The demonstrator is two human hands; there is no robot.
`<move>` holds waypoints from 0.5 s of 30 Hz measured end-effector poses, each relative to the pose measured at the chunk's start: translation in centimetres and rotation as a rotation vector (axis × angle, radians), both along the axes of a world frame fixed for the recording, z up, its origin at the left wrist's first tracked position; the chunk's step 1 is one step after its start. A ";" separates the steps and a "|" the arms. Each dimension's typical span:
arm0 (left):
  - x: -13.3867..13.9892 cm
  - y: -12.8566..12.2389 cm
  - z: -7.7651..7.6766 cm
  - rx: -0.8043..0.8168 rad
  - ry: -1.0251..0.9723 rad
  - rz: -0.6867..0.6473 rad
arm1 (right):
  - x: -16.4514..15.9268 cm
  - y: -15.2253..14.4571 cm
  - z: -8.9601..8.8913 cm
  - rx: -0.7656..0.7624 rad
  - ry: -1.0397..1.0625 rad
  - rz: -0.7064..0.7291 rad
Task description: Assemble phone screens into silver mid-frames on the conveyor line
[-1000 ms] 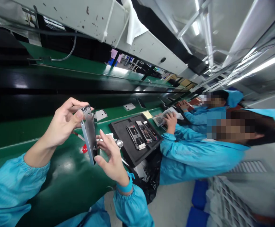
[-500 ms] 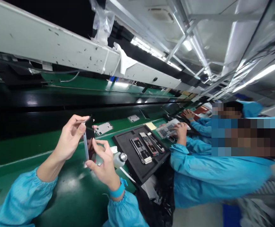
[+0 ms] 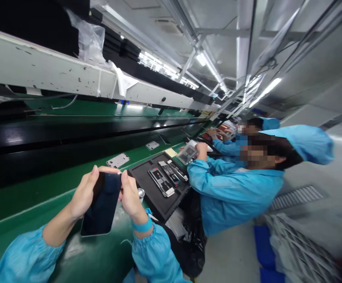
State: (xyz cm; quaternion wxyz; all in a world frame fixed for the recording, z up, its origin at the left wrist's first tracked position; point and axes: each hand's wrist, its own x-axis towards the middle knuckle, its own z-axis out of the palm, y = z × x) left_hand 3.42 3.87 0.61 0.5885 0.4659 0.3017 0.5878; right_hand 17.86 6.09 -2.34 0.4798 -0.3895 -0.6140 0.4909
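A smartphone point(image 3: 101, 208) is gripped between left hand point(image 3: 84, 194) and right hand point(image 3: 131, 196), over a green workbench point(image 3: 94, 259) under strip lights point(image 3: 265, 92).

Person wears bright blue work sleeves, left sleeve point(image 3: 31, 253) and right sleeve point(image 3: 156, 253), both loose, puffy, wrinkled, slightly shiny, gathered into ruffled cuffs on the forearms. Plain flat blue wristband point(image 3: 143, 226) on the right, small end poking out, narrow gap above the cuff. Left hand point(image 3: 84, 194) and right hand point(image 3: 130, 196) ungloved.
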 end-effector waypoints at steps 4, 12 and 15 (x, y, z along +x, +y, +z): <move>0.4 -0.6 -0.2 0.073 0.077 0.054 | 0.6 -0.7 0.7 -0.029 0.061 0.031; 1.3 -2.1 -1.5 0.224 0.233 0.231 | 2.1 -1.6 3.5 0.053 -0.083 0.105; 1.5 -2.1 -1.4 0.269 0.280 0.306 | 1.5 -1.3 3.9 0.108 -0.050 0.064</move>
